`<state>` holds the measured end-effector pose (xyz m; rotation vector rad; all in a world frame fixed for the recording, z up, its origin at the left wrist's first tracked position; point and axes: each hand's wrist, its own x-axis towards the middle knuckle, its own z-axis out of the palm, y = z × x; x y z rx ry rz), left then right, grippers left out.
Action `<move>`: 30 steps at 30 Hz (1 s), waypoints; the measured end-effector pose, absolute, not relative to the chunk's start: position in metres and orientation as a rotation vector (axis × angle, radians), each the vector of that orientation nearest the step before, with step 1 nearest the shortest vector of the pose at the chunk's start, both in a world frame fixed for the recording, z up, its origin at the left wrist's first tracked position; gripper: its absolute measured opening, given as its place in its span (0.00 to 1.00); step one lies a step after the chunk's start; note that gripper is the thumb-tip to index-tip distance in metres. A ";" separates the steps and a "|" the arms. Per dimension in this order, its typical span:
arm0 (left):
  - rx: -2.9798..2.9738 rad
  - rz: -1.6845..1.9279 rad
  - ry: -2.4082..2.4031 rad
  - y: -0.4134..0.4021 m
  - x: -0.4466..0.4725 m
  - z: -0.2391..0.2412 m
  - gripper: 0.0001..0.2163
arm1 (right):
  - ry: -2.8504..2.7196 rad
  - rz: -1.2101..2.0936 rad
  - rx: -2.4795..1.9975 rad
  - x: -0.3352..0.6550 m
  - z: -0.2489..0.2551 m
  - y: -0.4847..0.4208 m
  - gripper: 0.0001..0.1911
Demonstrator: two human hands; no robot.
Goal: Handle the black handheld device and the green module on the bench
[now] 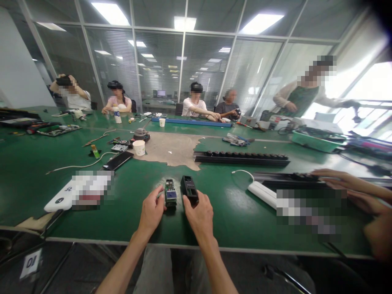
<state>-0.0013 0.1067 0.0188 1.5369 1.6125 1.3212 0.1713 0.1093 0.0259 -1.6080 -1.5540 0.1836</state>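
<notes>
My left hand [152, 214] rests on the green table [122, 192] with its fingers closed on a small green circuit board with a blue screen [170, 194]. Just to the right, my right hand [199, 214] grips a black plastic housing [189, 188], held a little tilted. The two parts lie side by side, close but apart, near the table's front edge.
A white power strip [263, 193] lies to the right, with another person's hands [355, 192] by black rails [241, 158]. At the left are a white box [61, 198], a phone [118, 160] and a paper cup [139, 147]. Several people sit along the far side.
</notes>
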 end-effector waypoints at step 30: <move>1.455 1.441 1.561 0.106 -0.003 0.018 0.21 | -1.538 0.204 -1.455 0.156 0.059 0.103 0.16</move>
